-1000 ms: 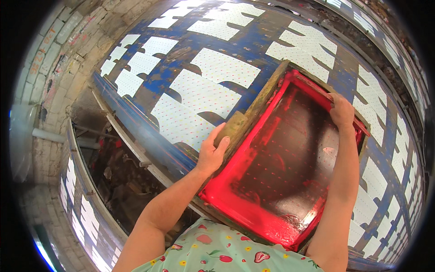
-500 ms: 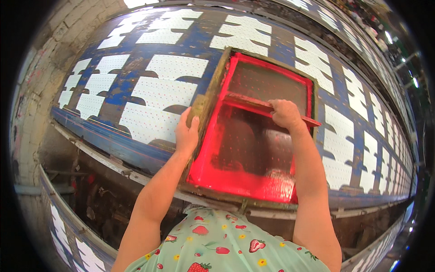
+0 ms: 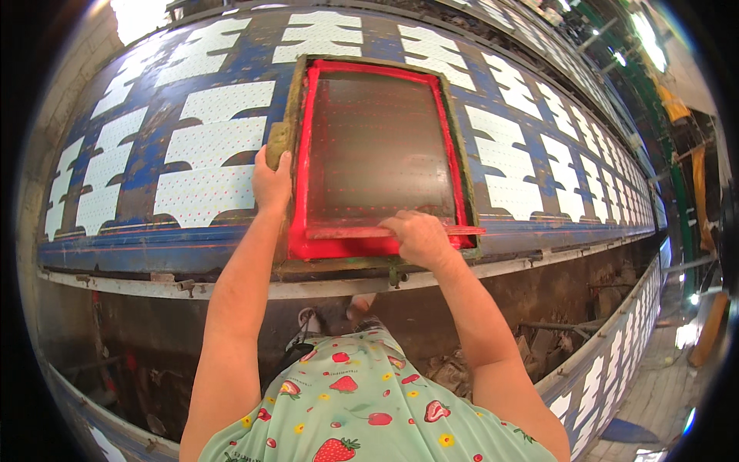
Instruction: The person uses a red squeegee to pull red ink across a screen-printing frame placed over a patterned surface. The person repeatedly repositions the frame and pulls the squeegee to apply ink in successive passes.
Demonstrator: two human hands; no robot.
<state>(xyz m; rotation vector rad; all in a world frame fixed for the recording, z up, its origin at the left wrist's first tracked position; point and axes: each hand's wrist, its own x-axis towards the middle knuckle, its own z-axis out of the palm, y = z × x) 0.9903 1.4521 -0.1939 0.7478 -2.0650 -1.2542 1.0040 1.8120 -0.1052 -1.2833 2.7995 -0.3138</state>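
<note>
While dotted white pieces (image 3: 215, 140) cover the left of the blue worktop (image 3: 138, 181), the left hand (image 3: 272, 183) has its fingers around a wooden block (image 3: 279, 145) on the red-lined frame (image 3: 295, 100); right-hand (image 3: 422, 237) fingers grip a red bar (image 3: 346, 232) across its near end.

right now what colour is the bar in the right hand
The bar is red, seen best in the head view.

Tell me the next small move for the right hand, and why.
Probably ease the red bar in the right hand toward the near edge of the frame and rest it there: it lies across the dark screen close to that end, with a red strip between, while the left hand is on the block at the frame's left side.
</note>
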